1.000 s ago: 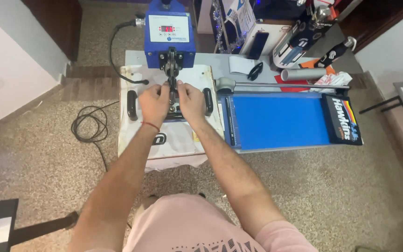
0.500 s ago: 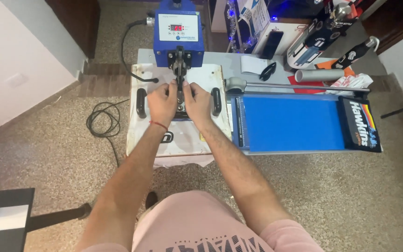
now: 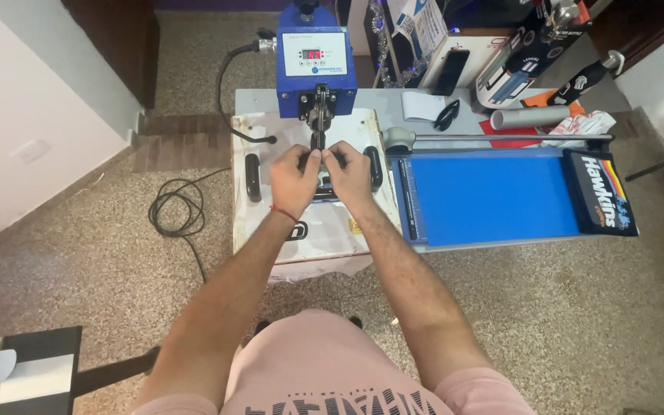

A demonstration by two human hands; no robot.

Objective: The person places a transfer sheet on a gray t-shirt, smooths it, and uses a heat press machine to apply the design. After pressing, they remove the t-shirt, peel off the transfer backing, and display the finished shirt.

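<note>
A blue heat press machine (image 3: 316, 73) with a small red display stands at the back of a grey table (image 3: 382, 104). Its black lever arm (image 3: 318, 123) runs toward me over a white plate (image 3: 313, 230) with two black side handles (image 3: 253, 177). My left hand (image 3: 292, 180) and my right hand (image 3: 350, 175) are side by side over the middle of the plate. Their fingertips pinch a small dark part at the lever's near end. What lies under my palms is hidden.
A blue paper trimmer (image 3: 493, 196) with a long metal arm lies right of the press. Behind it are a phone (image 3: 453, 71), black scissors (image 3: 447, 115), a grey tube (image 3: 528, 117) and boxes. A black cable (image 3: 178, 211) coils on the speckled floor at left.
The camera has shifted, so the table now sits further right in view. Both hands stay together at the lever's near end over the plate.
</note>
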